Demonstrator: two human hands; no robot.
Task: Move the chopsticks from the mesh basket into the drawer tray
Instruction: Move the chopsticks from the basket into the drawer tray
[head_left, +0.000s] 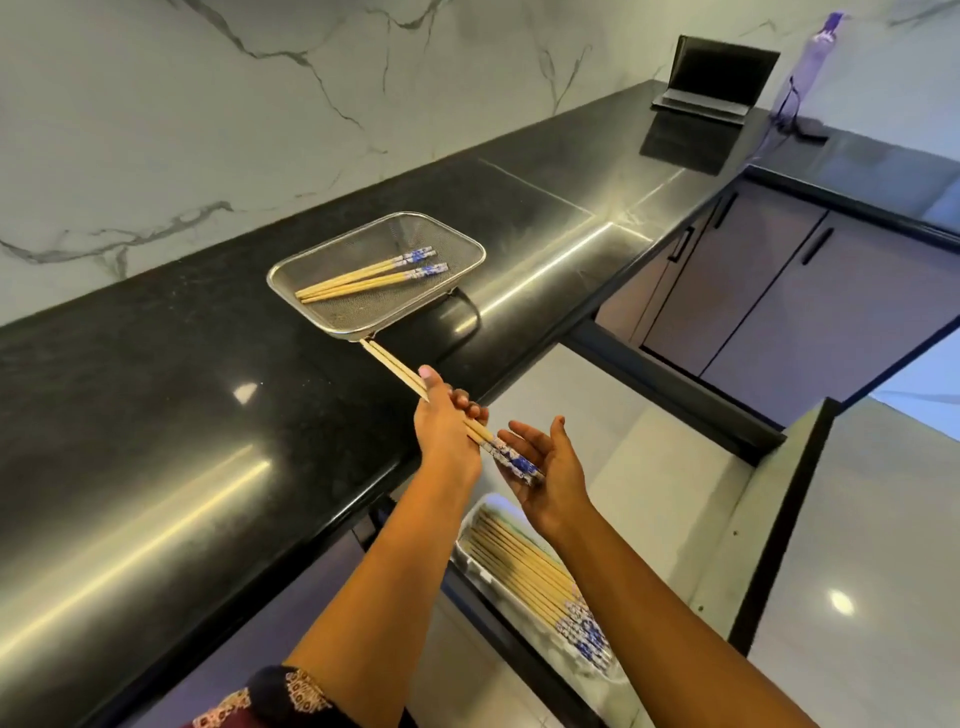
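Observation:
A steel mesh basket (462, 244) stands on the black counter with several wooden chopsticks (363, 275) with blue-patterned tops lying in it. My left hand (441, 421) is shut on a pair of the same chopsticks (395, 371), their thin tips touching the basket's near corner. My right hand (545, 467) is open, palm up, under the pair's patterned ends (514, 460). Below my forearms, the drawer tray (470, 566) holds several chopsticks (524, 566) side by side.
The black counter (208, 415) runs along a marble wall. A dark laptop-like device (717, 78) and a clear bottle (805, 73) stand at its far end. Grey cabinets (779, 291) with black handles are on the right. The open drawer (675, 467) juts out below the counter edge.

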